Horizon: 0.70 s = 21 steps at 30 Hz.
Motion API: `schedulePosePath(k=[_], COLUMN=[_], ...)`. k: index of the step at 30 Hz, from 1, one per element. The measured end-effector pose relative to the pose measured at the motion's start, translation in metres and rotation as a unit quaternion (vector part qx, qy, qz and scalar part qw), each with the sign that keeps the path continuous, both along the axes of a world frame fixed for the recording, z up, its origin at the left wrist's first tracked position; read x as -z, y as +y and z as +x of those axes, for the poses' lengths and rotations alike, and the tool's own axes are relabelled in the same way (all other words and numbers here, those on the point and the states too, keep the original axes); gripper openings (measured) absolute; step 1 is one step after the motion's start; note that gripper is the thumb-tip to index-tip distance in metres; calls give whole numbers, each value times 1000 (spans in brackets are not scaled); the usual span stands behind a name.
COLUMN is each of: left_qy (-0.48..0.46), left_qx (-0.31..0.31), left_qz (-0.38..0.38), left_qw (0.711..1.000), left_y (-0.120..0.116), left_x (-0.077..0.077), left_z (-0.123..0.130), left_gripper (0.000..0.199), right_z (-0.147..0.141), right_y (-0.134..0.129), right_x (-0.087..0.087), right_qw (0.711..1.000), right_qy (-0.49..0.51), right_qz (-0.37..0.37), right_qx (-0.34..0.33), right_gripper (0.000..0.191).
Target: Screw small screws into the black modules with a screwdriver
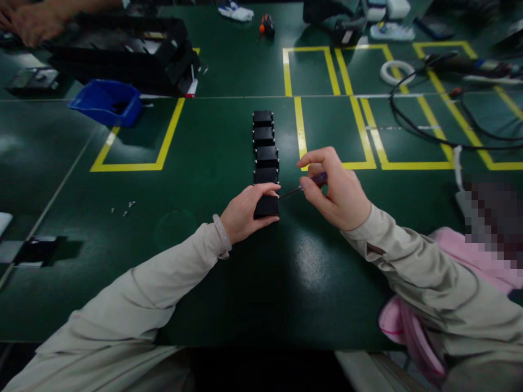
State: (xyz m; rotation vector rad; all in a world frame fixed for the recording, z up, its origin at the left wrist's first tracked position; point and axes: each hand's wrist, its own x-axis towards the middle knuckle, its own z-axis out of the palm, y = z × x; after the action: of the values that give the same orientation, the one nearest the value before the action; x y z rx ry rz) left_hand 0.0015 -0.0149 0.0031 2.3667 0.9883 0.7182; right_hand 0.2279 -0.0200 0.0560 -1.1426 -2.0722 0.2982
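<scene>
Several small black blocks stand in a line on the green table, with shiny screw heads along their sides; one black block (263, 134) is toward the far end. My left hand (246, 211) grips the nearest black block (267, 207) between thumb and fingers. In my right hand (337, 190) is a screwdriver (319, 179) with a dark purple handle, held by thumb and fingers. Its thin shaft points left, and the tip meets the right side of the nearest block, near a screw. Loose screws (128, 208) lie to the left of my left hand.
A blue bin (108, 103) sits at the left before stacked black trays (122, 54), where another person's hands (38, 22) rest. Yellow tape (301, 130) marks rectangles on the table. At right are a black cable (425, 133), a white tape roll (397, 72) and pink cloth (476, 256).
</scene>
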Motion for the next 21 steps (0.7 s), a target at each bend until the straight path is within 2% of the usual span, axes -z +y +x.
schedulePosePath(k=[5, 9, 16, 21], left_qy=[-7, -6, -8, -6], left_qx=[8, 6, 9, 7], left_qz=[2, 0, 7, 10], left_qw=[1000, 1000, 1000, 1000], left_y=[1, 1, 1, 1], left_x=[1, 2, 3, 2], left_z=[0, 0, -1, -1], left_gripper=[62, 63, 63, 63], right_z=[0, 0, 0, 0], right_y=[0, 0, -1, 0], right_x=[0, 0, -1, 0], right_qw=[1000, 1000, 1000, 1000], right_qy=[-11, -4, -20, -6], right_qz=[-5, 5, 0, 6], right_qx=[7, -1, 3, -2], right_gripper=[12, 21, 13, 20])
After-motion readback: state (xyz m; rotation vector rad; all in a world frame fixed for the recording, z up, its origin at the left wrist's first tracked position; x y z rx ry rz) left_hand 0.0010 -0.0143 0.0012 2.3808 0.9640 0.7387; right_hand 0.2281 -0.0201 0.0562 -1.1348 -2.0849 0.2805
